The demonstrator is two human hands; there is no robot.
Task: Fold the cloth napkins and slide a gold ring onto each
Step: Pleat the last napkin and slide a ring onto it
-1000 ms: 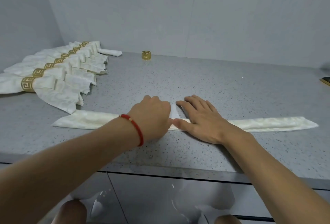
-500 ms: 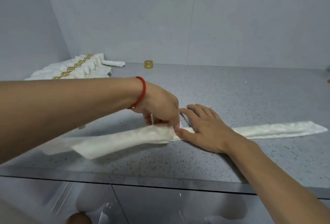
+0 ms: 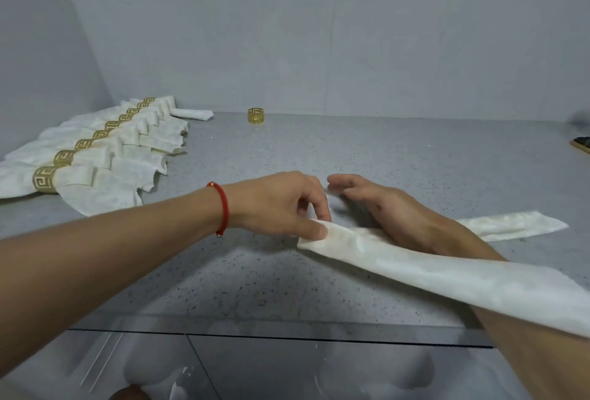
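My left hand (image 3: 281,205) pinches the napkin (image 3: 447,275) at its fold, one half draped over my right forearm, the other lying on the bench (image 3: 383,157). My right hand (image 3: 392,208) rests on the napkin, fingers loose.

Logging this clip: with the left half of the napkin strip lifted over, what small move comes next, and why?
Probably lay the half held by the left hand onto the napkin strip, since it drapes across the right hand pinning the middle, unringed.

left hand (image 3: 281,205) swung napkin (image 3: 447,275) end rightward, across right forearm
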